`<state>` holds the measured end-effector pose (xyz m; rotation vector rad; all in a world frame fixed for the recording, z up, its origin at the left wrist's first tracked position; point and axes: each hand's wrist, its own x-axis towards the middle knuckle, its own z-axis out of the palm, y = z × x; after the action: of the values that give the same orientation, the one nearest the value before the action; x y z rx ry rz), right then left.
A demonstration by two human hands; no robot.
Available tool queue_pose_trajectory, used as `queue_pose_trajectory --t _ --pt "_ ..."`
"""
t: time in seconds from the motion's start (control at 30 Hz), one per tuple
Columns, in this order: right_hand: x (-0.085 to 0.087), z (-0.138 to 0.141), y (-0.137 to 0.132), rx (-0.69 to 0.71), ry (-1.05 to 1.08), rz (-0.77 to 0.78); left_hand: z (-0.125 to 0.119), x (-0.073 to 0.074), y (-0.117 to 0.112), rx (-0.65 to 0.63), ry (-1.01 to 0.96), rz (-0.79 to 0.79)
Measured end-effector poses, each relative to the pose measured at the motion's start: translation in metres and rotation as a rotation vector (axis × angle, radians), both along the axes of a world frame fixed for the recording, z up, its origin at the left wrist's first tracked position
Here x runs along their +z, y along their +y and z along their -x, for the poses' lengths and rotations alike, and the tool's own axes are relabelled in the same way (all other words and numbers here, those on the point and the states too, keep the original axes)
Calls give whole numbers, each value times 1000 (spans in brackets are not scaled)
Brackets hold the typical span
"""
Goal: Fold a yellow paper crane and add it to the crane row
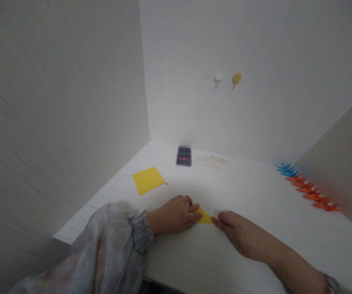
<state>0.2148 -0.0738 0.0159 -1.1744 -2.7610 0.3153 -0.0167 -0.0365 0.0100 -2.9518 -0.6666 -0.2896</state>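
Note:
A small folded yellow paper lies on the white table, pressed between both hands. My left hand rests on its left side, fingers curled together over it. From the right, my right hand lies flat with its fingertips pressed on the paper's edge. Most of the paper is hidden under the fingers.
A flat yellow paper square lies at the back left. A small dark card or box stands near the back wall. A row of folded blue and orange paper shapes runs along the right side. Two hooks hang on the wall.

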Motion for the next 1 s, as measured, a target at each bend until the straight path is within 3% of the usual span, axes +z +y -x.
queue_pose_trajectory --t 0.2,0.43,0.73,1.0 --pt "-1 -10 -1 164 21 -170 0 2 -1 0 13 -1" --pt "-9 -7 9 22 186 -266 -1 5 -2 2 0 -27" --pt "-11 20 15 75 144 -182 -2 2 -1 -18 -32 -54" --pt "-9 27 13 31 108 -141 -2 1 -1 -9 -44 -45"
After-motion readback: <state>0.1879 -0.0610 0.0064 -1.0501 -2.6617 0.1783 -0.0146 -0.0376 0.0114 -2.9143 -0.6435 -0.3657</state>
